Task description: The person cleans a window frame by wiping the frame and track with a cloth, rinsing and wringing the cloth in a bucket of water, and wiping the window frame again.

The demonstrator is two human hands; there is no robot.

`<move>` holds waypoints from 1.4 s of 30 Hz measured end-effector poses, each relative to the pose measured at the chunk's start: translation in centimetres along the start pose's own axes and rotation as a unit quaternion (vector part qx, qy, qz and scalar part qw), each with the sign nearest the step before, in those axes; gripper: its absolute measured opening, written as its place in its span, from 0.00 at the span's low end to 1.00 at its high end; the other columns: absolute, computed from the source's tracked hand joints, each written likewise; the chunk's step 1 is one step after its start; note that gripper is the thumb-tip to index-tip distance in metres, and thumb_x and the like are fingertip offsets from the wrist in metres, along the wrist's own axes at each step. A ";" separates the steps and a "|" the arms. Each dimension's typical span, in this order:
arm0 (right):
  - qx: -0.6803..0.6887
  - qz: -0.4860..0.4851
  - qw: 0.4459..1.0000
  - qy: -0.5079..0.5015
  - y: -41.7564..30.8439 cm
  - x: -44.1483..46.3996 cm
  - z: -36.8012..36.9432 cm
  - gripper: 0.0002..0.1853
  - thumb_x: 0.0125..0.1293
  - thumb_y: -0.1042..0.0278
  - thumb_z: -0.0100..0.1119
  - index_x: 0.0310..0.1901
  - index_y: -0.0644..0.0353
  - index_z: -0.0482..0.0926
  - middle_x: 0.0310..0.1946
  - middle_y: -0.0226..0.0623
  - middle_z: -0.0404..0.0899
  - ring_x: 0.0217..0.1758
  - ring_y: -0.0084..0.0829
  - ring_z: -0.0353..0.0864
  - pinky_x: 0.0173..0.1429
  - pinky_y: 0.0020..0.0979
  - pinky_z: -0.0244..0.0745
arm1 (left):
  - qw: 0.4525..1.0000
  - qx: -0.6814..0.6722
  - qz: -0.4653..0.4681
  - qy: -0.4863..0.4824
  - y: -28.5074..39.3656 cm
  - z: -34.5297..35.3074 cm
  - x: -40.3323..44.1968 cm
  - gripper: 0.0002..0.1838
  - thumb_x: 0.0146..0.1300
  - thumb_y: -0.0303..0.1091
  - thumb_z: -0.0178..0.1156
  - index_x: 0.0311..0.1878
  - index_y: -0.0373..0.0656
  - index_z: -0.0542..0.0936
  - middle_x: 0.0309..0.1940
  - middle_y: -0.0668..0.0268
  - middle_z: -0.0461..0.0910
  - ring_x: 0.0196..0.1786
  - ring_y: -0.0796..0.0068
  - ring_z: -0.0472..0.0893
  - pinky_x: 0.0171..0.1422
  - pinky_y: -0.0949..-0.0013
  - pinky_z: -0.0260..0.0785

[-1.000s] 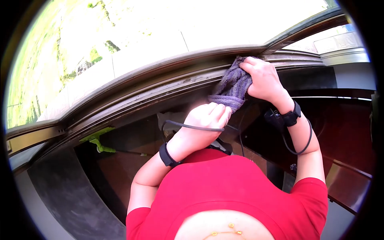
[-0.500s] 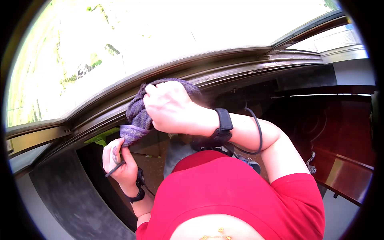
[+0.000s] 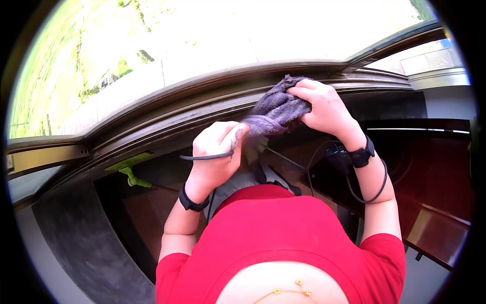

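A bunched purple-grey cloth (image 3: 283, 105) stretches between my two hands over the metal window track (image 3: 202, 107). My right hand (image 3: 324, 107) is closed on its upper right end, at the track. The lower left end is pinched in my left hand (image 3: 215, 149), just on the near side of the track. Black bands with dark cables are on both wrists. The cloth hides the part of the track behind it.
Beyond the track is a large bright window (image 3: 202, 40). A green-headed tool (image 3: 132, 175) with a long handle stands below the sill at the left. Dark reddish furniture (image 3: 430, 172) is at the right. A dark panel (image 3: 86, 238) lies at the lower left.
Both hands went left along the track with the cloth by the middle frame, then came back right. The cloth stayed held throughout; my left hand is now slightly further left than in the first frame.
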State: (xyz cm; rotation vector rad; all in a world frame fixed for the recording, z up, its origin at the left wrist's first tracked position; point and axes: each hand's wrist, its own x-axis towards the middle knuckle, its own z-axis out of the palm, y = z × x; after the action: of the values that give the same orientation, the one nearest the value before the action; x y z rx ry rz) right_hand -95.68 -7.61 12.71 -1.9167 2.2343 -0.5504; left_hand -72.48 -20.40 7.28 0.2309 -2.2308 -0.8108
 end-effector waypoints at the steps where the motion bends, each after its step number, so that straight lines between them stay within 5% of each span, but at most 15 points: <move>1: -0.001 -0.002 1.000 0.002 0.2 -0.3 0.0 0.17 0.49 0.74 0.62 0.43 0.61 0.85 0.40 0.41 0.83 0.46 0.42 0.84 0.53 0.38 0.80 | 0.999 -0.032 -0.014 0.021 0.0 0.4 0.2 0.07 0.56 0.19 0.64 0.39 0.39 0.82 0.35 0.61 0.83 0.36 0.59 0.82 0.39 0.64 0.75; 7: 0.058 -0.074 0.970 0.226 0.4 -3.3 1.7 0.21 0.47 0.84 0.62 0.46 0.61 0.85 0.41 0.41 0.84 0.45 0.43 0.84 0.54 0.35 0.80 | 0.985 -0.137 -0.061 0.081 1.7 -0.9 1.7 0.06 0.60 0.19 0.63 0.40 0.39 0.83 0.35 0.61 0.82 0.38 0.64 0.82 0.44 0.67 0.74; 10: 0.244 0.039 0.926 0.285 0.3 -4.4 3.4 0.17 0.58 0.88 0.56 0.47 0.63 0.84 0.44 0.42 0.86 0.47 0.35 0.86 0.55 0.30 0.79 | 0.991 -0.121 -0.032 0.054 2.5 -1.0 2.3 0.07 0.58 0.20 0.65 0.39 0.40 0.84 0.34 0.62 0.83 0.38 0.64 0.82 0.43 0.67 0.74; 12: 0.493 0.068 0.818 0.289 0.6 -4.2 3.5 0.11 0.72 0.81 0.51 0.54 0.67 0.78 0.50 0.46 0.84 0.54 0.36 0.84 0.62 0.33 0.76 | 0.995 -0.101 0.013 0.003 3.3 -0.9 3.0 0.08 0.56 0.20 0.65 0.39 0.41 0.84 0.33 0.63 0.83 0.37 0.63 0.82 0.43 0.66 0.74; 15: 0.779 0.023 0.581 0.232 1.2 -3.9 2.9 0.12 0.76 0.73 0.50 0.57 0.64 0.74 0.52 0.55 0.81 0.56 0.40 0.83 0.64 0.40 0.77 | 0.988 -0.122 0.077 -0.051 4.7 0.5 3.7 0.09 0.56 0.20 0.65 0.40 0.41 0.84 0.33 0.62 0.83 0.34 0.59 0.83 0.38 0.63 0.75; 18: 0.832 0.010 0.522 0.190 0.9 -3.8 1.4 0.12 0.76 0.69 0.50 0.57 0.61 0.74 0.50 0.51 0.82 0.53 0.38 0.83 0.61 0.37 0.78 | 0.968 -0.189 0.095 -0.133 5.5 1.6 4.0 0.14 0.51 0.22 0.70 0.43 0.40 0.85 0.37 0.61 0.83 0.39 0.60 0.84 0.43 0.63 0.76; 22: 0.873 -0.023 0.458 0.166 -0.7 -3.1 -0.8 0.12 0.76 0.65 0.50 0.55 0.59 0.74 0.47 0.41 0.80 0.54 0.36 0.81 0.61 0.39 0.78 | 0.981 -0.182 0.033 -0.053 3.6 2.1 2.6 0.27 0.52 0.35 0.75 0.57 0.41 0.81 0.45 0.58 0.82 0.47 0.59 0.82 0.51 0.61 0.76; 24: 0.862 -0.052 0.481 0.149 -1.4 -2.6 -1.3 0.12 0.75 0.67 0.51 0.55 0.59 0.75 0.47 0.41 0.81 0.54 0.37 0.81 0.62 0.41 0.77 | 0.983 -0.186 -0.012 -0.006 3.5 2.0 2.6 0.44 0.45 0.44 0.80 0.67 0.40 0.73 0.56 0.53 0.76 0.56 0.56 0.79 0.61 0.59 0.72; 26: 0.801 -0.043 0.585 0.122 -2.9 -1.7 -1.7 0.12 0.75 0.70 0.52 0.55 0.62 0.75 0.49 0.43 0.82 0.53 0.37 0.82 0.62 0.41 0.77 | 0.979 -0.204 -0.018 -0.004 4.2 2.1 3.2 0.63 0.35 0.50 0.84 0.75 0.39 0.60 0.65 0.49 0.68 0.64 0.49 0.73 0.70 0.56 0.65; 28: 0.720 0.018 0.687 0.091 -5.0 -0.6 -1.6 0.16 0.72 0.71 0.57 0.57 0.67 0.74 0.51 0.47 0.82 0.56 0.39 0.82 0.63 0.36 0.77 | 0.980 -0.191 -0.048 0.007 5.1 2.5 3.6 0.56 0.41 0.40 0.82 0.73 0.38 0.62 0.63 0.49 0.70 0.65 0.51 0.73 0.69 0.58 0.67; 30: 0.739 -0.088 0.668 -0.008 -5.1 0.9 -0.8 0.20 0.70 0.72 0.60 0.61 0.68 0.72 0.54 0.48 0.80 0.60 0.38 0.80 0.66 0.36 0.75 | 0.957 -0.248 -0.151 -0.014 5.3 2.1 3.5 0.35 0.48 0.20 0.66 0.64 0.36 0.69 0.55 0.54 0.77 0.60 0.62 0.78 0.62 0.63 0.71; 34: 0.660 -0.077 0.746 0.043 -1.7 -0.3 0.1 0.28 0.66 0.72 0.64 0.66 0.67 0.69 0.62 0.44 0.75 0.67 0.34 0.74 0.71 0.36 0.69 | 0.858 -0.448 -0.194 0.160 3.3 0.6 0.9 0.25 0.61 0.17 0.62 0.62 0.37 0.71 0.57 0.61 0.76 0.59 0.68 0.77 0.64 0.62 0.71; 38: 0.417 -0.017 0.896 -0.151 -0.9 -2.2 3.5 0.38 0.61 0.73 0.67 0.72 0.62 0.62 0.66 0.44 0.71 0.69 0.36 0.71 0.70 0.38 0.69 | 0.830 -0.447 -0.203 0.264 2.1 -3.1 -1.9 0.25 0.70 0.29 0.59 0.68 0.37 0.67 0.61 0.58 0.75 0.61 0.67 0.76 0.67 0.59 0.70; 39: 0.372 -0.031 0.918 -0.135 -1.4 -2.2 5.1 0.39 0.60 0.71 0.67 0.72 0.62 0.62 0.68 0.46 0.70 0.71 0.39 0.69 0.73 0.38 0.66 | 0.818 -0.455 -0.222 0.273 3.1 -3.8 -1.3 0.25 0.73 0.45 0.57 0.66 0.42 0.68 0.60 0.60 0.75 0.63 0.63 0.75 0.71 0.56 0.65; 42: 0.364 -0.064 0.921 -0.126 -3.4 -1.4 8.6 0.44 0.60 0.68 0.68 0.75 0.60 0.56 0.70 0.51 0.67 0.73 0.45 0.66 0.75 0.40 0.62 | 0.825 -0.470 -0.167 0.266 3.7 -4.9 -0.1 0.25 0.70 0.52 0.60 0.59 0.43 0.70 0.54 0.63 0.74 0.60 0.65 0.74 0.70 0.56 0.65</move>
State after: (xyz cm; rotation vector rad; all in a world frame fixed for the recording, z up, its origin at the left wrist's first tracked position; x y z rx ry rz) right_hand -89.30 -8.20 5.83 -1.6127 1.4504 -0.9284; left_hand -68.72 -19.79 12.06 0.3107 -1.0880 -1.6913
